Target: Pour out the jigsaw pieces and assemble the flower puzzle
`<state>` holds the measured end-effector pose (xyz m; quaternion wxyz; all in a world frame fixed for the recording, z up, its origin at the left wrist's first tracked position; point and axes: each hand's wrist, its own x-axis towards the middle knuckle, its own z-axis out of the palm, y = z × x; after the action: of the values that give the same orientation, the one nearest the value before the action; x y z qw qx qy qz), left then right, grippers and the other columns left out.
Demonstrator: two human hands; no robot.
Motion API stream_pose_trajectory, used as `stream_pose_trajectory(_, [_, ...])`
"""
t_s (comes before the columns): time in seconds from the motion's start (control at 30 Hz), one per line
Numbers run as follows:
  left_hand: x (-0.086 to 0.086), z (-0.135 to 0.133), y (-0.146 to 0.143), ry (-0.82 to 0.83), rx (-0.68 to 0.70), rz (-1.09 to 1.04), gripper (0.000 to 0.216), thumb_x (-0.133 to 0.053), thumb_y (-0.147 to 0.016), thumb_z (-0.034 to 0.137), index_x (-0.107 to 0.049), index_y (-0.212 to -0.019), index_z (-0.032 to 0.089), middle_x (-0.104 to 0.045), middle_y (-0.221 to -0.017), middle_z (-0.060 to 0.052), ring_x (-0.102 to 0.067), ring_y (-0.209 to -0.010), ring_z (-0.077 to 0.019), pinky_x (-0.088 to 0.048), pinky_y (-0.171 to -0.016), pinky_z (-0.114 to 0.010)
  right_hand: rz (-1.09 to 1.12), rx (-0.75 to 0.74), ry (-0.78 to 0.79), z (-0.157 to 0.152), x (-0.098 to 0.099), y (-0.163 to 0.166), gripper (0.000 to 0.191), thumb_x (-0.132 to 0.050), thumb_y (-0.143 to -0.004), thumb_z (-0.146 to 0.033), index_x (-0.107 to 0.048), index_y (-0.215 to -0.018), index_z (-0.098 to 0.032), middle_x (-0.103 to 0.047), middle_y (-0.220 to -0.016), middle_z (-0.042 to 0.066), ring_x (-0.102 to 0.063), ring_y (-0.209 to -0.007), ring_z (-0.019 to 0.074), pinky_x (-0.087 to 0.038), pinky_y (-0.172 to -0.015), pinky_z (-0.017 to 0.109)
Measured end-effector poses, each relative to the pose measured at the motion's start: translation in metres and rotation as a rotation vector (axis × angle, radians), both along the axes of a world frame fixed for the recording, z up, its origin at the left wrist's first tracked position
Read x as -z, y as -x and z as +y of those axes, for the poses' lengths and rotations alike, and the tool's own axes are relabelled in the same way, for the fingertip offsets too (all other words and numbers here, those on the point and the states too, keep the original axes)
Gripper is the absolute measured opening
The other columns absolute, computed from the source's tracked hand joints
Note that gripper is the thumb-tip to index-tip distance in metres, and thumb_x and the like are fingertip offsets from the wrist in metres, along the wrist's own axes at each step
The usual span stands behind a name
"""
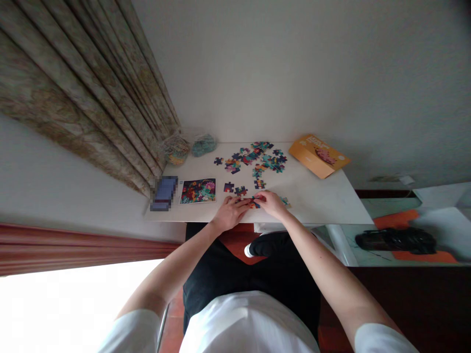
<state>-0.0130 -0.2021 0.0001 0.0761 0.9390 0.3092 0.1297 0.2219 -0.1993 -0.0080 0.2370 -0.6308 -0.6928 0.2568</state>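
At the table's near edge, my left hand (231, 212) lies with its fingers stretched over a few jigsaw puzzle pieces (253, 205). My right hand (271, 203) is beside it, thumb and fingers pinched on a puzzle piece at the same spot, mostly hidden by the fingertips. Just beyond the hands lie a dark puzzle piece (228, 187), another piece (241, 190) and a piece with orange and teal (259, 184). A teal piece (285, 201) shows partly behind my right hand. The printed reference picture (198, 190) lies flat to the left of my hands.
Many loose puzzle pieces (252, 155) are spread over the back of the white table (312, 201). Two clear bags of pieces, one yellowish (177, 151) and one teal (203, 145), stand at the back left. An orange box (318, 156) lies back right. A blurred-out phone-like object (164, 193) is at left.
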Motion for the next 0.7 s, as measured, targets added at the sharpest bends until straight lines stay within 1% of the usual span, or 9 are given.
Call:
stream_pose_trajectory(0.07, [0.0, 0.0, 0.001, -0.002, 0.006, -0.009, 0.036, -0.05, -0.106, 0.026, -0.066, -0.138, 0.03, -0.062, -0.15, -0.002, -0.055, -0.132, -0.0297, -0.042, -0.11, -0.05, 0.038, -0.025, -0.043, -0.006, 0.003, -0.004, 0.015, -0.072, -0.09, -0.024, -0.078, -0.105, -0.023, -0.075, -0.099, 0.006, -0.07, -0.081, 0.0184, -0.056, -0.081, 0.032])
stream_pose_trajectory(0.17, [0.003, 0.0, 0.004, 0.018, 0.004, -0.089, 0.035, -0.05, -0.107, 0.027, -0.067, -0.137, 0.028, -0.065, -0.146, -0.002, -0.057, -0.132, -0.0259, -0.044, -0.112, -0.045, 0.054, -0.088, -0.171, -0.019, 0.009, -0.008, 0.027, -0.075, -0.089, -0.025, -0.076, -0.117, -0.024, -0.072, -0.11, 0.008, -0.071, -0.097, 0.0228, -0.058, -0.092, 0.038])
stream_pose_trajectory(0.23, [0.006, 0.001, 0.005, 0.038, -0.01, -0.158, 0.033, -0.05, -0.107, 0.029, -0.068, -0.135, 0.026, -0.068, -0.142, -0.004, -0.059, -0.132, -0.0238, -0.045, -0.114, -0.043, 0.017, -0.119, -0.254, -0.027, 0.013, -0.008, 0.032, -0.074, -0.09, -0.025, -0.075, -0.122, -0.025, -0.071, -0.114, 0.01, -0.068, -0.107, 0.0267, -0.057, -0.098, 0.043])
stream_pose_trajectory(0.3, [0.008, 0.002, 0.006, 0.053, -0.02, -0.195, 0.032, -0.05, -0.107, 0.03, -0.07, -0.133, 0.025, -0.069, -0.14, -0.006, -0.059, -0.133, -0.0231, -0.046, -0.114, -0.043, -0.04, -0.132, -0.301, -0.032, 0.016, -0.005, 0.033, -0.072, -0.092, -0.023, -0.075, -0.125, -0.025, -0.071, -0.115, 0.011, -0.066, -0.108, 0.0283, -0.057, -0.099, 0.046])
stream_pose_trajectory(0.37, [0.008, 0.002, 0.006, 0.063, -0.009, -0.184, 0.033, -0.05, -0.107, 0.029, -0.07, -0.133, 0.025, -0.067, -0.141, -0.006, -0.059, -0.134, -0.0229, -0.045, -0.116, -0.043, -0.083, -0.146, -0.329, -0.035, 0.017, -0.002, 0.031, -0.069, -0.094, -0.022, -0.076, -0.123, -0.027, -0.071, -0.119, 0.01, -0.065, -0.108, 0.0284, -0.057, -0.098, 0.047])
stream_pose_trajectory(0.47, [0.005, 0.002, 0.005, 0.07, 0.008, -0.105, 0.036, -0.048, -0.107, 0.026, -0.066, -0.138, 0.027, -0.063, -0.148, -0.003, -0.056, -0.136, -0.0247, -0.043, -0.118, -0.045, -0.105, -0.169, -0.368, -0.034, 0.019, 0.002, 0.025, -0.068, -0.095, -0.019, -0.08, -0.115, -0.027, -0.072, -0.125, 0.01, -0.065, -0.11, 0.0283, -0.056, -0.1, 0.049])
stream_pose_trajectory(0.6, [-0.001, 0.001, 0.001, 0.071, 0.007, 0.015, 0.042, -0.052, -0.103, 0.019, -0.061, -0.143, 0.029, -0.057, -0.155, -0.003, -0.051, -0.14, -0.03, -0.042, -0.117, -0.05, -0.081, -0.172, -0.386, -0.029, 0.021, 0.002, 0.021, -0.066, -0.095, -0.017, -0.083, -0.103, -0.027, -0.075, -0.122, 0.009, -0.066, -0.109, 0.0278, -0.057, -0.099, 0.049])
stream_pose_trajectory(0.7, [-0.003, 0.001, -0.001, 0.081, 0.037, 0.001, 0.044, -0.051, -0.102, 0.015, -0.062, -0.142, 0.027, -0.057, -0.155, -0.004, -0.051, -0.14, -0.0287, -0.042, -0.118, -0.048, -0.033, -0.156, -0.393, -0.027, 0.022, 0.002, 0.02, -0.067, -0.095, -0.018, -0.083, -0.103, -0.027, -0.077, -0.119, 0.008, -0.067, -0.107, 0.0271, -0.057, -0.098, 0.047])
